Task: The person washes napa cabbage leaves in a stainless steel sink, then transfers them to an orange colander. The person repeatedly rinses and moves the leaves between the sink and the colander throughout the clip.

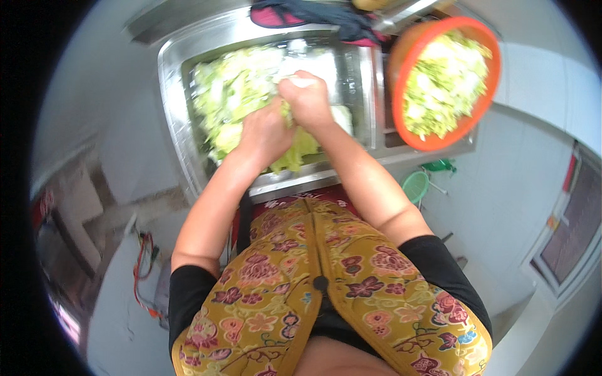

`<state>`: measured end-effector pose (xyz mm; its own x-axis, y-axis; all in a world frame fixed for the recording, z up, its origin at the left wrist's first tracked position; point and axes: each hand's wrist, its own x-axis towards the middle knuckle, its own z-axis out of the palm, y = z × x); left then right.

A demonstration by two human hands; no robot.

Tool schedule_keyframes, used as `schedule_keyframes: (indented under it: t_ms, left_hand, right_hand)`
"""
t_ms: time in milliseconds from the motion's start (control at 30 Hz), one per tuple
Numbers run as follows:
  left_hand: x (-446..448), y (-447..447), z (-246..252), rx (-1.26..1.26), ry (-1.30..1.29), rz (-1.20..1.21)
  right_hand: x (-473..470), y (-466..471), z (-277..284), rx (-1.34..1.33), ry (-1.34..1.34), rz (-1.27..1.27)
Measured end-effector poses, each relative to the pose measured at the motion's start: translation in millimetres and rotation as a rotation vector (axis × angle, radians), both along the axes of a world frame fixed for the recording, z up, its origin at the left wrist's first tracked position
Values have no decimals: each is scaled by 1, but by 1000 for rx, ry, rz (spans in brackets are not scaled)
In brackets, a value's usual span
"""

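Note:
Both hands are together over a stainless steel sink (170,84) holding water and pale green leaves. My right hand (310,101) is closed around a whitish part of a cabbage leaf (298,152). Just below and to its left, my left hand (269,131) grips the same leafy bunch, and green leaf hangs beneath it. The fingertips and the exact hold are hidden and a little blurred. Torn cabbage leaves (230,89) pile up in the left part of the sink, beside my left hand. A white piece (342,117) lies right of my right wrist.
An orange plastic basin (400,101) full of shredded cabbage (444,89) stands tilted at the sink's right. Dark cloth with pink parts (324,19) drapes over the back rim. Below right is a green round strainer (415,187). A red cord (137,272) lies at lower left.

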<state>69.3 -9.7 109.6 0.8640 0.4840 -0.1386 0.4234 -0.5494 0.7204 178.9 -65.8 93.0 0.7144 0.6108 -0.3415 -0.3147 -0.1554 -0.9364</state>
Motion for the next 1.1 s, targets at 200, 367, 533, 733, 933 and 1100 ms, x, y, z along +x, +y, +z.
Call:
schedule_keyframes:
  t_ms: [200,367,533,733,933,1100]
  left_hand:
    - [4,-8,10,260,-22,-228]
    - [20,-27,24,431,-197,-176]
    - [57,-61,37,464,-359,115]
    - [76,-81,66,216,-428,280]
    - [70,-76,75,43,-371,398]
    - [85,-91,92,-194,-380,431]
  right_hand:
    - [20,-5,11,-67,523,-45]
    - [38,-19,37,179,725,-212]
    - [91,-45,65,415,824,-281]
    - [195,-102,120,197,15,-339]
    - [323,-180,105,-739,-792,48]
    - [273,-188,128,-425,-816,-6]
